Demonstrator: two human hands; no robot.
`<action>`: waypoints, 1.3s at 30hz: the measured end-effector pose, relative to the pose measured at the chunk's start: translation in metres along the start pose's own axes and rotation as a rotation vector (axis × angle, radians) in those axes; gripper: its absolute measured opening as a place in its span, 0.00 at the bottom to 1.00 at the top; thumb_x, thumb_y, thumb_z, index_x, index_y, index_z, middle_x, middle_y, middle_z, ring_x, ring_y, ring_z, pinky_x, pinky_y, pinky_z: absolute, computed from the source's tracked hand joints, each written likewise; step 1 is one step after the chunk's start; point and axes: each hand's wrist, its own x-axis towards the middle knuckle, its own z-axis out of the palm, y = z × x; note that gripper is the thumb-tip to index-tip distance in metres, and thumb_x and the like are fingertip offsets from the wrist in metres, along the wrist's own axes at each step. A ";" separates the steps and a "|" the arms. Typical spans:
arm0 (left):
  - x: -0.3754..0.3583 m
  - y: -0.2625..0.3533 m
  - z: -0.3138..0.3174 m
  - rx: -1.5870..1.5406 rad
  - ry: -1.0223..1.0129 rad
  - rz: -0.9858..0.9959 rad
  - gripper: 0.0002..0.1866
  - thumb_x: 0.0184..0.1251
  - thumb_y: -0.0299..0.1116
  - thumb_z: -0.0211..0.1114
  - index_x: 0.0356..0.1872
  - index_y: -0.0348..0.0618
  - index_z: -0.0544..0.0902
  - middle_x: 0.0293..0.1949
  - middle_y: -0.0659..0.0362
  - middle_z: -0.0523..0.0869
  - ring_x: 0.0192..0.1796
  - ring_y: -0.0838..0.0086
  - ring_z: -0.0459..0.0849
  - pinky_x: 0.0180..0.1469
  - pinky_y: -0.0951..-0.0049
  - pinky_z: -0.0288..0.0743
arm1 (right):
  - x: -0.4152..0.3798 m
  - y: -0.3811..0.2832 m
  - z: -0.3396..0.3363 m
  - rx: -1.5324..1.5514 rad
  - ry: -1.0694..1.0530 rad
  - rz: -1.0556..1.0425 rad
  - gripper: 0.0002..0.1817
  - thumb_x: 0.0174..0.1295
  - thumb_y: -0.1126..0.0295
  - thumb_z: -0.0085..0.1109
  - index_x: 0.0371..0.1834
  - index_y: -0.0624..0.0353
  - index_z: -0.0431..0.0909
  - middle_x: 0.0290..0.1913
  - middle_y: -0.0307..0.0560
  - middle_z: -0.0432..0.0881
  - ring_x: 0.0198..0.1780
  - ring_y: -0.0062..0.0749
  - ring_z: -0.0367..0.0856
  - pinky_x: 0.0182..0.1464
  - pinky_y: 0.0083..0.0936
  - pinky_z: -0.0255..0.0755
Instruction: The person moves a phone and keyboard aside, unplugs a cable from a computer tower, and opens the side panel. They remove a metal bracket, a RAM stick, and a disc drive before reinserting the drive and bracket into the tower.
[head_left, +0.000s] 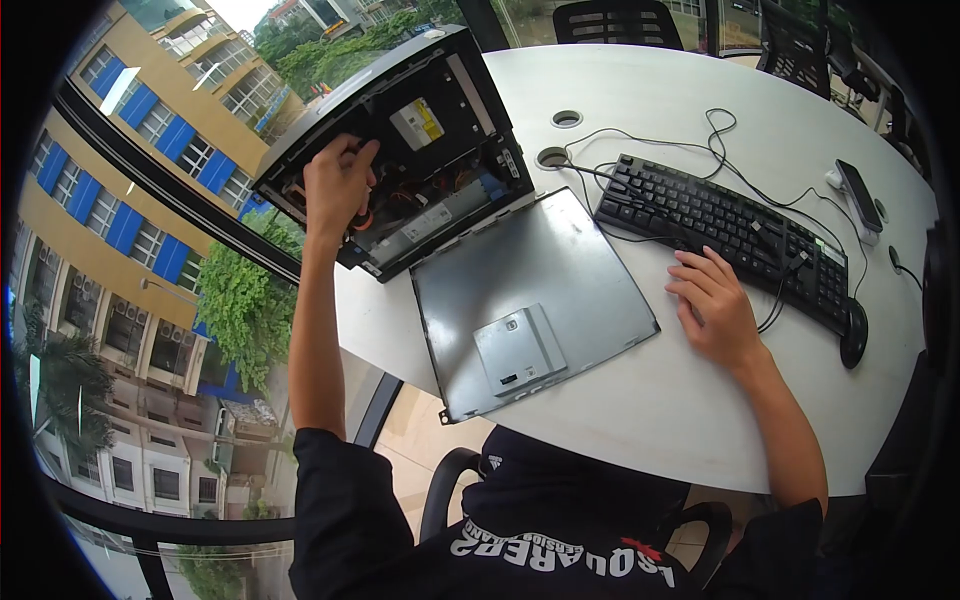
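An opened desktop computer case (480, 190) stands tilted at the table's left edge, its inside showing a drive with a yellow label (417, 124) and several cables. My left hand (338, 185) reaches into its left part with fingers curled together; whatever lies between them is hidden. Just below those fingers shows an orange cable (362, 220). The flat metal side panel (590, 270) lies on the table in front of the case. To the right of the panel, my right hand (715, 310) rests on the table, fingers apart and loosely bent, near the black keyboard (720, 225).
A black mouse (853, 333) sits by the keyboard's right end, with loose cables (715, 150) behind. Farther right is a phone (858, 192) on a white stand. Two round cable holes (566, 119) pierce the white table (640, 85). A window runs along the left; chairs (618, 22) stand behind.
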 end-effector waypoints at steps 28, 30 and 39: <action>-0.060 -0.045 0.007 -0.333 0.210 0.228 0.07 0.79 0.27 0.66 0.42 0.32 0.80 0.33 0.56 0.90 0.39 0.73 0.93 0.36 0.77 0.83 | 0.004 -0.002 0.003 0.001 0.012 0.010 0.11 0.56 0.83 0.64 0.42 0.62 0.86 0.51 0.47 0.88 0.66 0.43 0.82 0.76 0.51 0.67; -0.073 -0.049 0.000 -0.313 0.195 0.274 0.06 0.79 0.26 0.66 0.43 0.33 0.80 0.33 0.56 0.90 0.39 0.73 0.93 0.36 0.78 0.83 | 0.004 -0.003 0.003 0.001 0.008 0.014 0.11 0.56 0.83 0.64 0.43 0.62 0.86 0.51 0.47 0.88 0.66 0.43 0.82 0.76 0.51 0.67; -0.140 -0.031 0.009 0.254 0.064 0.686 0.07 0.64 0.17 0.73 0.40 0.35 0.84 0.39 0.52 0.92 0.36 0.63 0.92 0.40 0.72 0.84 | 0.004 -0.003 0.004 -0.020 0.008 0.011 0.11 0.57 0.83 0.63 0.43 0.62 0.85 0.52 0.47 0.89 0.66 0.42 0.82 0.76 0.49 0.67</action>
